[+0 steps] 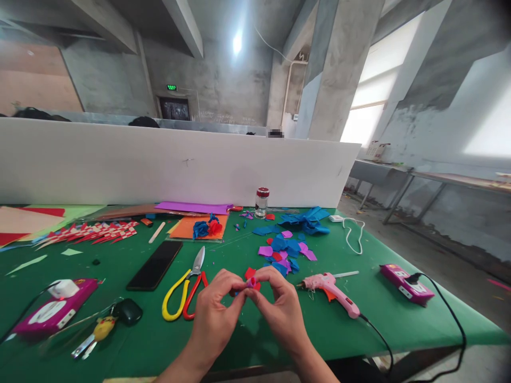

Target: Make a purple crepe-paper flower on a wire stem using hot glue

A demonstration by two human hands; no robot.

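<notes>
Over the front of the green table, my left hand and my right hand meet fingertip to fingertip. Both are closed in a pinch on a small rolled piece of pink-purple paper, largely covered by my fingers. A bit of red paper shows just behind it. Scissors with one yellow and one red handle lie left of my left hand, blades slightly apart. To the right of my right hand rests a pink glue gun. Cut blue, purple and red paper petals are scattered beyond my hands.
Blue and red paper flowers sit on orange sheets. A red-lidded glass jar stands near the white partition. Left are a black phone, keys and a purple power strip; another strip is right.
</notes>
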